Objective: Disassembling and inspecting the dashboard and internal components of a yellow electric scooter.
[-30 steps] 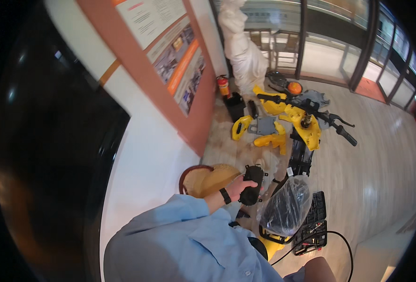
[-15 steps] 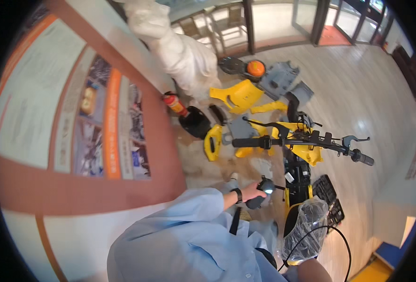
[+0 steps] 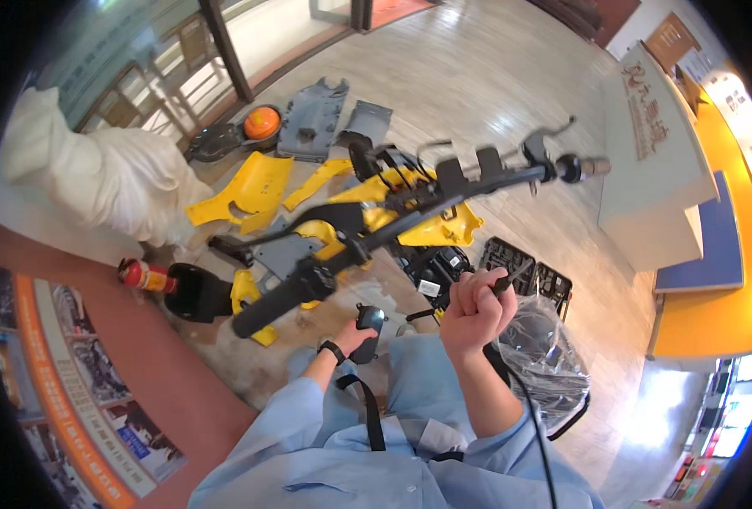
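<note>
My left hand (image 3: 350, 338) is closed on a dark oblong housing with a glossy face (image 3: 370, 322), below the left grip of the scooter's handlebar (image 3: 431, 208). My right hand (image 3: 478, 314) is raised to the right of it, fingers curled around a dark, slim screwdriver-like tool (image 3: 505, 282) with a thin shaft pointing up and right. The scooter's seat (image 3: 546, 373), wrapped in clear plastic, is beside my right forearm. A black cable (image 3: 541, 458) runs down past that forearm. An open black tool case (image 3: 503, 261) lies on the floor behind the seat.
Yellow panels (image 3: 249, 187) and grey panels (image 3: 308, 119) lie around the scooter, with an orange round object (image 3: 261, 121). A red extinguisher (image 3: 147, 276), black bin-like part (image 3: 198, 293) and white statue (image 3: 113, 174) stand at left. A white counter (image 3: 648, 170) bounds the right side.
The view has swung rightward, bringing the handlebar closer and the counter into sight. My right hand has come up into view holding the slim tool; my left still holds the dark housing.
</note>
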Demonstrator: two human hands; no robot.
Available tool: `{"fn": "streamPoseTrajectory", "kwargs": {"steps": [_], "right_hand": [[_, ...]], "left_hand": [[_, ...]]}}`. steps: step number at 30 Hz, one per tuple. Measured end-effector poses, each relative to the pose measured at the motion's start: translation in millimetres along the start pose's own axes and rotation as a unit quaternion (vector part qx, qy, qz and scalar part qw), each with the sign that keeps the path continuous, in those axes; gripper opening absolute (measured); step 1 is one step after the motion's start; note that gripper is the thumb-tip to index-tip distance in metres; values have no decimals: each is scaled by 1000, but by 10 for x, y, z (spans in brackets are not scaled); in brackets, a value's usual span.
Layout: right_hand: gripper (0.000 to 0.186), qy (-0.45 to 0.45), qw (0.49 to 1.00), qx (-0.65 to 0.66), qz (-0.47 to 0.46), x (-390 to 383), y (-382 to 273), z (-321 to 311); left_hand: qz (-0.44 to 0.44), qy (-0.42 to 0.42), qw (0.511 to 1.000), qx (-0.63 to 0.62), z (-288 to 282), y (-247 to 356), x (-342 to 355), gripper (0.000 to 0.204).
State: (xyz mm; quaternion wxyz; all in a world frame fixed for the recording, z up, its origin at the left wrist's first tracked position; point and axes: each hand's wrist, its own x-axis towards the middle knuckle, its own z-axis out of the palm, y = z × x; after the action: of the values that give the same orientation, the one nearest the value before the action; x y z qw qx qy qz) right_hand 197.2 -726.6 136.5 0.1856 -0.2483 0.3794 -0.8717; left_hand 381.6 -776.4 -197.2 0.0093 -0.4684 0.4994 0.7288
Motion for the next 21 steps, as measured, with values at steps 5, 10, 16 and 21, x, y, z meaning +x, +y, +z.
{"fn": "streamPoseTrajectory", "kwargs": {"steps": [5,10,16,21], "right_hand": [[10,103,964,-222,-100,-196,172,-875],[16,200,936,-218,-192,-713,745,-1310],[11,60,948,-253,-182,-1739,558,-1266],[13,-6,959,-227,-172,-1974,217,-1313]], "left_hand": [[116,32,991,61,257,-31,627,42],[166,-24,983,75,642,40,713,44],[249,-21,968,33,846,-181,-216,42],[224,-132,940,-221,616,31,-593,40]]}}
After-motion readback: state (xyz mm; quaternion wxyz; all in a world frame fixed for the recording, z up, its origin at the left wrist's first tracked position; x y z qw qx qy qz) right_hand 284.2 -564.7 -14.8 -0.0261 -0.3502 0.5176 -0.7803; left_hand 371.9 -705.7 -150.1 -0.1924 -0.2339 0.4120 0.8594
